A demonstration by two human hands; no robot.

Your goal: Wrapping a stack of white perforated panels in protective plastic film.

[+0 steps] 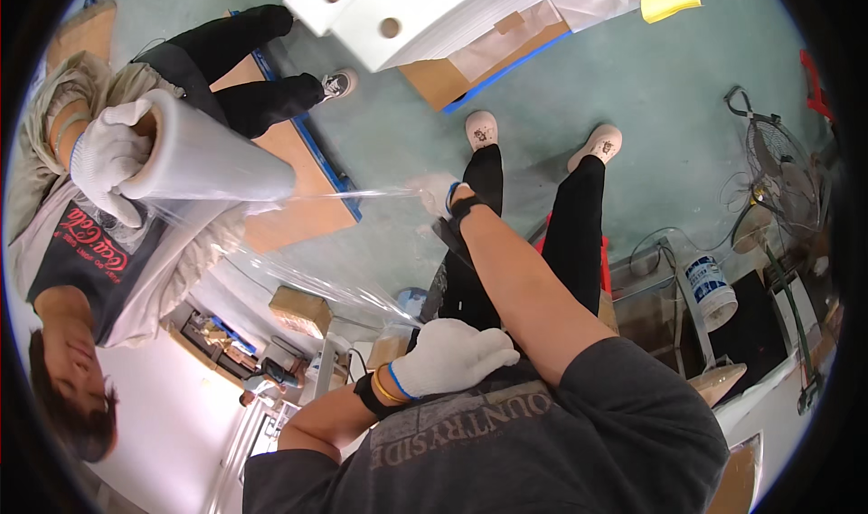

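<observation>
Head view, clear film (327,290), red-lettered shirt (98,250)

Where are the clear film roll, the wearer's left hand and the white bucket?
clear film roll (215,154): head view, middle of its wound side
left hand (448,357): head view, middle of the white glove
white bucket (711,290): head view, its side wall

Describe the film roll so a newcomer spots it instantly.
Find the co-worker at the picture's far left. At that person's white-gloved hand is the roll, a thick, milky, translucent cylinder, hollow at the gloved end. Unlike anything around it, it has a clear, shiny sheet stretching away from it.
</observation>
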